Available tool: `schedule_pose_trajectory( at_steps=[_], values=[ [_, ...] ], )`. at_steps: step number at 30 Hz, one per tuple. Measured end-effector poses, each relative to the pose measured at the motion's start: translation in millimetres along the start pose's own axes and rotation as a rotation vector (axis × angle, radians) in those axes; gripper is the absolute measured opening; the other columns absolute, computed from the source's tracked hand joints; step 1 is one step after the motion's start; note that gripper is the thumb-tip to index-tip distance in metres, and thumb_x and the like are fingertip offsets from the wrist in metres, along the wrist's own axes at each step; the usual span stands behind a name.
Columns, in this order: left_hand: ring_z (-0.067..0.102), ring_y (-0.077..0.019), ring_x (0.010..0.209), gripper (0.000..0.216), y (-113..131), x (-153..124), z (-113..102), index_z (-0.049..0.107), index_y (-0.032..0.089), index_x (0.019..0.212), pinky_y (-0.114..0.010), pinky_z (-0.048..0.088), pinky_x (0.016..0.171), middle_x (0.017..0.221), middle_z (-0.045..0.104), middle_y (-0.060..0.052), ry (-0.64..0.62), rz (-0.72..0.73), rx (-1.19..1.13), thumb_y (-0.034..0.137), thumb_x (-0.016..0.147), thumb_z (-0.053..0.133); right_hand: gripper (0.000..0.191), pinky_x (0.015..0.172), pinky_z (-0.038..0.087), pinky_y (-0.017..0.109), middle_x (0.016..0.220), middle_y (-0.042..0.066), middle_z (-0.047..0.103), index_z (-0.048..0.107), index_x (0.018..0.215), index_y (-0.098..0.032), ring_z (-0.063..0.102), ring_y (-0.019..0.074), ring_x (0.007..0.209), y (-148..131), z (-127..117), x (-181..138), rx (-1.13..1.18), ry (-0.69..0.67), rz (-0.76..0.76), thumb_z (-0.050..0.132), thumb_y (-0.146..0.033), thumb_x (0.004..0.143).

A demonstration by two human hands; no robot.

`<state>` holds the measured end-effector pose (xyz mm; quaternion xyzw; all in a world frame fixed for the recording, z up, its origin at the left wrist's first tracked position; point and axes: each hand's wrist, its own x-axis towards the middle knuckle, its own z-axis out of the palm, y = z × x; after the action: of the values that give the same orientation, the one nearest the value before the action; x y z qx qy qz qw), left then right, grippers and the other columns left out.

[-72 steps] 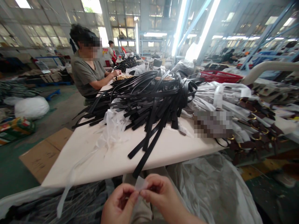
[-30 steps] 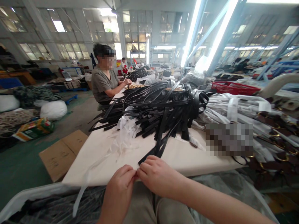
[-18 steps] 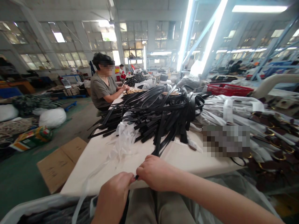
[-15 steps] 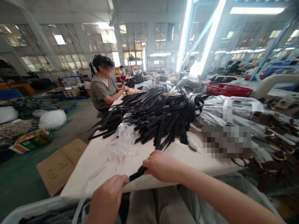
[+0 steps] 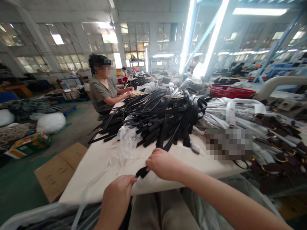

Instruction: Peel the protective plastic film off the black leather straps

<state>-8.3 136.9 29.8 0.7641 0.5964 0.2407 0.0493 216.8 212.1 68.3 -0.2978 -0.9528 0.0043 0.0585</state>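
at six o'clock, over the counter (image 5: pixel 100 179) edge, left hand (image 5: pixel 117 196) and right hand (image 5: pixel 163 164) each keep a closed grip on one black strap (image 5: pixel 142 172). pulling could drag the tangled strap pile (image 5: pixel 158 115) at twelve o'clock. plastic wrap (image 5: pixel 126 143) at eleven; a co-worker (image 5: pixel 102 92) sits beyond.

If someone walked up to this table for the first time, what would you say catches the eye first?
The big tangled heap of black leather straps dominates the middle of the white worktable. At the near edge, the left hand and right hand each pinch one black strap end. Behind on the left, a seated co-worker in a grey shirt works.
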Motion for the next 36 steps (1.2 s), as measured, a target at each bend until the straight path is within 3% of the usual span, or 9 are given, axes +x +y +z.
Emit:
schedule_pose_trajectory(
  at_steps=[6,13,16,19,25,29,32,36],
  values=[
    [0.073,-0.0224,0.077,0.025,-6.5,-4.4,-5.2,0.075,0.025,0.079,-0.030,0.056,0.073,0.083,0.078,-0.002,0.013,-0.039,-0.052,0.028,0.083,0.051,0.023,0.082,0.037,0.031,0.076,0.005,0.073,0.065,0.077,-0.016,0.065,0.0164,0.071,5.4,3.8,-1.6,0.028,0.026,-0.021,0.056,-0.029,0.093],
    [0.072,-0.0212,0.078,0.026,8.0,0.9,-3.0,0.075,0.023,0.082,-0.030,0.056,0.071,0.083,0.077,-0.001,-0.032,-0.002,-0.132,0.026,0.086,0.049,0.022,0.085,0.037,0.031,0.081,0.002,0.072,0.063,0.084,-0.018,0.065,0.0168,0.078,-8.9,14.6,7.6,0.033,0.087,-0.174,0.055,-0.036,0.094],
    [0.072,-0.0232,0.079,0.027,3.3,-2.3,-1.4,0.075,0.021,0.083,-0.033,0.057,0.073,0.085,0.078,-0.003,-0.005,0.000,-0.094,0.028,0.086,0.049,0.026,0.093,0.035,0.034,0.081,0.004,0.072,0.063,0.082,-0.016,0.066,0.0184,0.079,0.4,15.5,1.7,0.004,0.075,-0.068,0.056,-0.039,0.092],
    [0.072,-0.0251,0.080,0.029,3.2,-4.3,2.4,0.075,0.020,0.084,-0.036,0.056,0.074,0.087,0.078,-0.005,0.001,-0.033,-0.063,0.029,0.087,0.047,0.021,0.090,0.036,0.034,0.079,0.005,0.071,0.063,0.078,-0.016,0.065,0.0182,0.077,7.1,11.5,-3.6,0.004,0.047,0.018,0.055,-0.029,0.093],
    [0.071,-0.0241,0.077,0.033,17.3,5.9,11.9,0.072,0.021,0.080,-0.037,0.055,0.072,0.082,0.076,-0.005,-0.044,-0.021,-0.138,0.025,0.089,0.041,0.017,0.082,0.037,0.033,0.081,0.005,0.071,0.062,0.086,-0.016,0.064,0.0186,0.078,-21.4,19.6,3.7,0.044,0.048,-0.152,0.053,-0.028,0.092],
    [0.069,-0.0257,0.090,0.036,-10.2,2.6,4.8,0.071,0.018,0.095,-0.039,0.054,0.083,0.096,0.075,-0.008,0.141,-0.151,-0.284,0.045,0.089,0.047,0.022,0.077,0.038,0.032,0.080,0.007,0.070,0.063,0.083,-0.015,0.065,0.0192,0.076,-17.3,32.4,4.2,0.039,0.031,-0.031,0.050,-0.029,0.094],
    [0.067,-0.0261,0.090,0.051,-33.1,-16.6,3.2,0.063,0.016,0.109,-0.039,0.056,0.080,0.102,0.071,-0.011,0.263,-0.273,-0.319,0.059,0.085,0.051,0.020,0.076,0.038,0.031,0.080,0.007,0.071,0.064,0.082,-0.014,0.066,0.0187,0.077,-7.7,38.1,1.7,0.085,0.021,0.032,0.054,-0.028,0.092],
    [0.060,-0.0334,0.097,0.062,-36.8,-48.8,22.3,0.060,0.015,0.107,-0.050,0.051,0.085,0.103,0.063,-0.014,0.271,-0.126,-0.036,0.067,0.074,0.062,0.018,0.077,0.038,0.030,0.080,0.006,0.071,0.066,0.082,-0.014,0.065,0.0183,0.077,-5.7,38.1,-1.8,0.155,0.026,0.052,0.056,-0.026,0.091]
  ],
)
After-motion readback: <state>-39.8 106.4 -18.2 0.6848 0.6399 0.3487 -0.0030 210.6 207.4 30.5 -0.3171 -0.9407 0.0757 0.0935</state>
